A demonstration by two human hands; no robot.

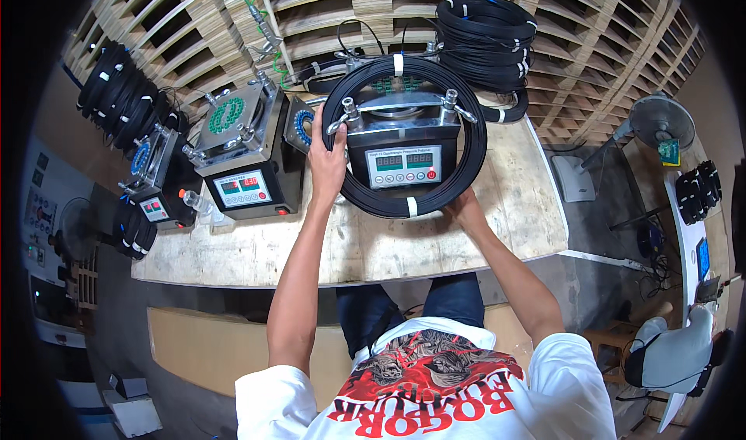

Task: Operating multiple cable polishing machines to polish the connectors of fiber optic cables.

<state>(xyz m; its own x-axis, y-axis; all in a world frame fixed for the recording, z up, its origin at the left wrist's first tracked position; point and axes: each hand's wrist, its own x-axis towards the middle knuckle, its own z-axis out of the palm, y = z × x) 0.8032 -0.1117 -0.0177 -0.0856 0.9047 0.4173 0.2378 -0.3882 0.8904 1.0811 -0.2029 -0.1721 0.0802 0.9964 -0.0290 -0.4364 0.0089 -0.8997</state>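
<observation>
Near bare table edge (pixel 404 271), black coil (pixel 476 138), right hand (pixel 465 208) (grip unclear)

Inventory by count
We count three benchtop digital-panel machines (pixel 268 168), two electric fans (pixel 660 121), two bare hands (pixel 328 166), one held cable coil (pixel 475 141).

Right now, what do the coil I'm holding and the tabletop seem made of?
Coil: likely plastic- or rubber-jacketed cable, black with slight sheen, judging by the smooth bundled strands. Tabletop: probably wood, matte and pale, judging by its blotchy, worn surface.
</observation>
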